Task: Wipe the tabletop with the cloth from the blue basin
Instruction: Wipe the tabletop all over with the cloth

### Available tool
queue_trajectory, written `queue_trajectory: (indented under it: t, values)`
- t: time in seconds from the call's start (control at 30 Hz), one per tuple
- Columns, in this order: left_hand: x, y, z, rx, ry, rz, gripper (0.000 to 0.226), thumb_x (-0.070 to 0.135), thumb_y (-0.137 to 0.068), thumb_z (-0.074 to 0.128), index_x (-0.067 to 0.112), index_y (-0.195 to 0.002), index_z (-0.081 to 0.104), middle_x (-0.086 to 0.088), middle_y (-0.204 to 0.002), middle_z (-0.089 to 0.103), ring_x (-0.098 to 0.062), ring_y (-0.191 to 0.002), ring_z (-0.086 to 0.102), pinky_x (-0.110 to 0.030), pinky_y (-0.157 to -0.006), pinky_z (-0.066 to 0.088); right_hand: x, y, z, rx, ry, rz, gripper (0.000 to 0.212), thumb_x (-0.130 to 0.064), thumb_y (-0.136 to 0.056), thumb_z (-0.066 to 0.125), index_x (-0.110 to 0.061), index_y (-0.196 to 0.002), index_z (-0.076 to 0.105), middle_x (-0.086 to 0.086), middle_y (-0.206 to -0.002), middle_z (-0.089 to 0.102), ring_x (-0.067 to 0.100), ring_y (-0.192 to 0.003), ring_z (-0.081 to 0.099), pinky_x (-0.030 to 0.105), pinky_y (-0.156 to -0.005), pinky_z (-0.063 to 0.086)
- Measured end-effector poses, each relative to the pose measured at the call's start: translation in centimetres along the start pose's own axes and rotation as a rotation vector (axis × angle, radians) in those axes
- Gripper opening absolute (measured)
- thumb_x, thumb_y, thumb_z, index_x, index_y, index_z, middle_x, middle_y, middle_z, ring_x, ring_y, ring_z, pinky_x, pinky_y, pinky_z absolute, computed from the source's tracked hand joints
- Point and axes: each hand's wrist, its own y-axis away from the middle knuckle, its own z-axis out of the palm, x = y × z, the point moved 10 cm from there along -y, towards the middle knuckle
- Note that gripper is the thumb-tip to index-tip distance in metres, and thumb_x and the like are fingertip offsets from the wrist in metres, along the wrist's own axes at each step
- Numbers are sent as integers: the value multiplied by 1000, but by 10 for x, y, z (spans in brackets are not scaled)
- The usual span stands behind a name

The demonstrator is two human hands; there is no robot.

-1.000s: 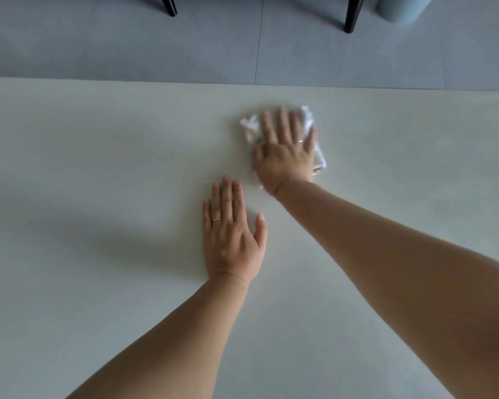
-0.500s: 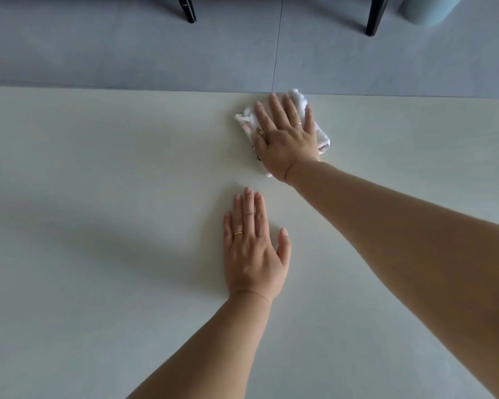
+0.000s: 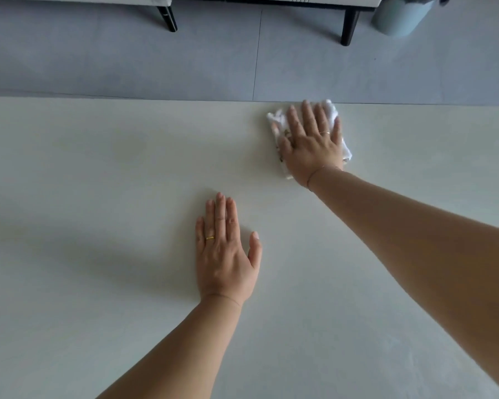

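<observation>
A crumpled white cloth [image 3: 332,113] lies at the far edge of the pale tabletop [image 3: 98,168], right of centre. My right hand [image 3: 311,145] lies flat on top of it with fingers spread, pressing it to the surface; most of the cloth is hidden under the palm. My left hand [image 3: 226,254] rests flat on the bare tabletop nearer to me, fingers together, holding nothing. The blue basin is out of view.
Beyond the table's far edge is grey tiled floor [image 3: 127,59]. A piece of furniture with black legs [image 3: 347,27] stands at the top, and a pale blue-green bin [image 3: 398,15] at the top right.
My right hand has slid the cloth away from me, from mid-table up to the far edge. The left hand has stayed flat on the table.
</observation>
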Motion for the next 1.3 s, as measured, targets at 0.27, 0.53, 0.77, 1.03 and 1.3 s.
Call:
queue_trajectory:
  t: [0.27,0.53,0.77,1.03,1.3]
  values:
    - [2,-1,0,24,-13,8,70,43,-89,29,4,-146,30,-12,-156,25,-26,-145,21,-44,-117,18,175,0,-30,-13,15,276,63,-55,-94,16,-32,-150,1,-3,-160,-5,16,-146,-9,46,-118,-5]
    - [1,-1,0,33,-22,7,70,44,-89,28,4,-147,29,-12,-156,24,-26,-145,21,-44,-117,17,22,33,0,-33,34,-149,62,-57,-95,15,-31,-151,5,-3,-160,-2,17,-146,-8,44,-116,-8]
    - [3,-1,2,43,-46,15,71,44,-89,25,3,-147,27,-14,-156,23,-29,-145,19,-44,-118,15,186,51,-23,-2,-5,266,64,-57,-94,17,-32,-151,4,-3,-160,-3,16,-146,-8,45,-118,-4]
    - [6,1,3,26,-71,40,73,43,-89,19,0,-147,26,-17,-156,21,-32,-145,19,-47,-117,13,50,147,18,-79,74,-198,67,-60,-90,5,-31,-150,3,-3,-160,-1,16,-146,-10,43,-118,-8]
    - [39,46,-10,80,-104,85,66,38,-95,40,2,-148,23,-16,-157,19,-31,-146,16,-48,-118,4,190,159,-5,5,-58,443,63,-55,-94,14,-31,-150,-2,-1,-160,-8,17,-145,-13,46,-117,-8]
